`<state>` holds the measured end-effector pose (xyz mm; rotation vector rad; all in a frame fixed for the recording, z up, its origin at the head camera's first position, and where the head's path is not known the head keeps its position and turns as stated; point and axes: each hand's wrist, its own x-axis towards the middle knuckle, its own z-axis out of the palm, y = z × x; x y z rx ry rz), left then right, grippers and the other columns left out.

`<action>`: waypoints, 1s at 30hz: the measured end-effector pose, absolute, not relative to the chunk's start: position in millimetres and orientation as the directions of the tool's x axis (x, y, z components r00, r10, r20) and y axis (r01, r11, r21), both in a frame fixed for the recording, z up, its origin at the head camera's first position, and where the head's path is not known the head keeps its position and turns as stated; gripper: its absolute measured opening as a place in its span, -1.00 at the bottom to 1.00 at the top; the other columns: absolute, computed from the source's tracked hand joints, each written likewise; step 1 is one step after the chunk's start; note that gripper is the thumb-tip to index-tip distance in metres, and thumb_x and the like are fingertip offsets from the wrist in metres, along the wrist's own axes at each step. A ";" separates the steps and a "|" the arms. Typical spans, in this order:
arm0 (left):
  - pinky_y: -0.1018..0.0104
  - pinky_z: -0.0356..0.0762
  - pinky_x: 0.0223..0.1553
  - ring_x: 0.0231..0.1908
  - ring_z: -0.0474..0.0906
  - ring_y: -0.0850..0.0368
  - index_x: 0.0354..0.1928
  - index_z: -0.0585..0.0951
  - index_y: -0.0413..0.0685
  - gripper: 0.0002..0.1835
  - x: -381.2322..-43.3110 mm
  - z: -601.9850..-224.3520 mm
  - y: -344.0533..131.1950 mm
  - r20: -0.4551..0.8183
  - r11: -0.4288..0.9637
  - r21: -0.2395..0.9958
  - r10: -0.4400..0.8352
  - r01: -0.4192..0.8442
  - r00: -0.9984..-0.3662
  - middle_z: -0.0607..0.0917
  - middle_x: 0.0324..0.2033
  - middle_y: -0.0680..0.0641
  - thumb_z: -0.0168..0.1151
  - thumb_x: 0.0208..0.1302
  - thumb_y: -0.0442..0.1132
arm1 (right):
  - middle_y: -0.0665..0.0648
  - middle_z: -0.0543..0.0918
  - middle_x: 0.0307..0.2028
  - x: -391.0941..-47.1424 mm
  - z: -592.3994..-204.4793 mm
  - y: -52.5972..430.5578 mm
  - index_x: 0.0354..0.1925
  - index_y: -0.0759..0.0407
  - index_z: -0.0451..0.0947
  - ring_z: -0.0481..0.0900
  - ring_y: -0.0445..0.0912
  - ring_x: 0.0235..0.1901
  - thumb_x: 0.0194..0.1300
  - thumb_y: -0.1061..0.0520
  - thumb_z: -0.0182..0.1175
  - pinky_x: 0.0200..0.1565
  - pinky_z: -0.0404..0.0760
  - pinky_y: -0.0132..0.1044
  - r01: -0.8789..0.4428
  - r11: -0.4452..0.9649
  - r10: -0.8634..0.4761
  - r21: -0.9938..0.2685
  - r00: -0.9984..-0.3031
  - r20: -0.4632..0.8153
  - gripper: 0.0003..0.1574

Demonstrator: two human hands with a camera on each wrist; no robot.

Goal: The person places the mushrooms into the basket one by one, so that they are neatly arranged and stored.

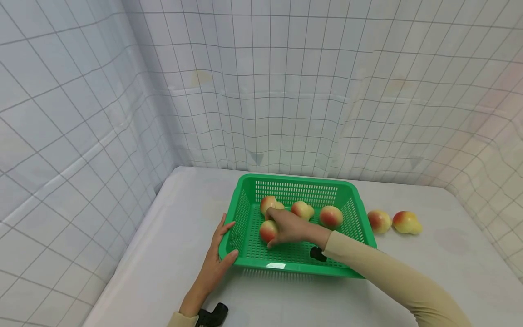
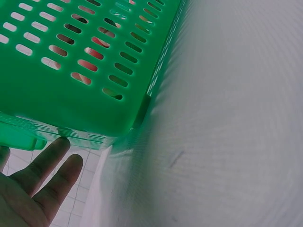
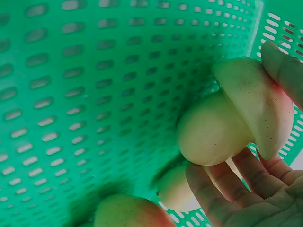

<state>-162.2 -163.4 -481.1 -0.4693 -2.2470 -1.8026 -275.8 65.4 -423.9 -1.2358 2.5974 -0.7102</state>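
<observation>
A green plastic basket (image 1: 298,269) with slotted walls stands on the white table. Inside it my right hand (image 1: 288,225) grips a red-and-yellow mushroom-shaped piece (image 3: 260,101), thumb on the cap and fingers underneath. In the head view this mushroom (image 1: 267,230) is partly covered by the hand. Other mushrooms lie in the basket: one (image 1: 267,203) behind the hand, one (image 1: 301,210) at the middle, one (image 1: 331,217) to the right. At the basket's front left corner my left hand (image 1: 213,263) touches the rim, its fingers (image 2: 57,182) extended and spread.
Two more mushrooms, one (image 1: 379,221) close to the basket's right side and another (image 1: 406,222) farther right, lie on the white table (image 1: 445,245). White gridded curtains (image 1: 261,91) hang behind and on both sides. Black wrist cameras are worn on both arms.
</observation>
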 end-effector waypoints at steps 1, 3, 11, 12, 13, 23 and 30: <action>-0.29 -0.13 0.21 0.42 -0.29 0.02 0.42 0.18 0.11 -0.34 -162.1 -481.0 -163.4 0.365 0.196 0.904 0.108 0.380 -0.925 -0.17 0.47 0.07 0.05 0.30 -0.36 | -0.08 0.46 -0.33 -276.0 -424.8 65.4 -0.18 0.06 0.33 0.46 -0.19 -0.34 -0.19 -0.04 0.58 -0.25 0.45 -0.30 -0.684 0.541 -0.769 -0.489 -0.638 0.042 -0.28; -0.28 -0.13 0.21 0.42 -0.29 0.02 0.42 0.18 0.12 -0.34 -161.9 -480.9 -163.6 0.365 0.197 0.904 0.110 0.380 -0.925 -0.17 0.47 0.06 0.05 0.30 -0.36 | -0.09 0.46 -0.32 -276.4 -426.6 65.2 -0.17 0.06 0.33 0.46 -0.19 -0.34 -0.20 -0.04 0.58 -0.25 0.45 -0.30 -0.685 0.541 -0.770 -0.488 -0.637 0.041 -0.27; -0.31 -0.10 0.19 0.42 -0.29 -0.02 0.43 0.16 0.09 -0.32 -161.5 -480.5 -164.8 0.368 0.212 0.899 0.113 0.384 -0.923 -0.17 0.47 0.00 0.07 0.28 -0.37 | -0.10 0.47 -0.30 -276.8 -428.4 61.8 -0.13 0.06 0.33 0.46 -0.21 -0.29 -0.18 -0.04 0.57 -0.22 0.46 -0.32 -0.684 0.535 -0.774 -0.497 -0.632 0.037 -0.26; -0.30 -0.10 0.19 0.42 -0.29 -0.02 0.43 0.16 0.09 -0.32 -161.5 -480.5 -164.7 0.366 0.211 0.900 0.114 0.382 -0.924 -0.17 0.47 0.00 0.07 0.28 -0.37 | -0.09 0.47 -0.29 -276.8 -428.4 61.5 -0.13 0.06 0.33 0.46 -0.21 -0.29 -0.18 -0.03 0.57 -0.22 0.46 -0.32 -0.683 0.536 -0.774 -0.496 -0.632 0.035 -0.26; -0.30 -0.11 0.20 0.42 -0.29 0.00 0.43 0.17 0.11 -0.33 -161.5 -480.4 -164.6 0.363 0.208 0.901 0.114 0.380 -0.925 -0.17 0.47 0.01 0.07 0.29 -0.37 | -0.09 0.47 -0.28 -276.7 -428.4 61.2 -0.12 0.06 0.33 0.46 -0.21 -0.28 -0.17 -0.03 0.57 -0.22 0.46 -0.32 -0.683 0.538 -0.773 -0.494 -0.633 0.034 -0.26; -0.31 -0.14 0.20 0.42 -0.29 0.01 0.42 0.17 0.13 -0.34 -162.9 -482.6 -163.9 0.362 0.213 0.901 0.110 0.378 -0.926 -0.17 0.47 -0.01 0.06 0.30 -0.36 | -0.09 0.51 -0.23 -276.3 -428.5 62.0 -0.03 0.07 0.36 0.48 -0.21 -0.25 -0.08 -0.06 0.52 -0.19 0.47 -0.30 -0.688 0.536 -0.779 -0.490 -0.627 0.029 -0.28; -0.32 -0.13 0.19 0.42 -0.28 -0.02 0.42 0.17 0.10 -0.33 -162.5 -482.2 -164.0 0.366 0.214 0.900 0.106 0.380 -0.925 -0.17 0.47 0.02 0.07 0.29 -0.35 | -0.09 0.52 -0.20 -276.0 -427.9 62.5 0.04 0.06 0.37 0.48 -0.21 -0.22 -0.01 -0.09 0.47 -0.16 0.47 -0.30 -0.694 0.543 -0.782 -0.473 -0.623 0.016 -0.29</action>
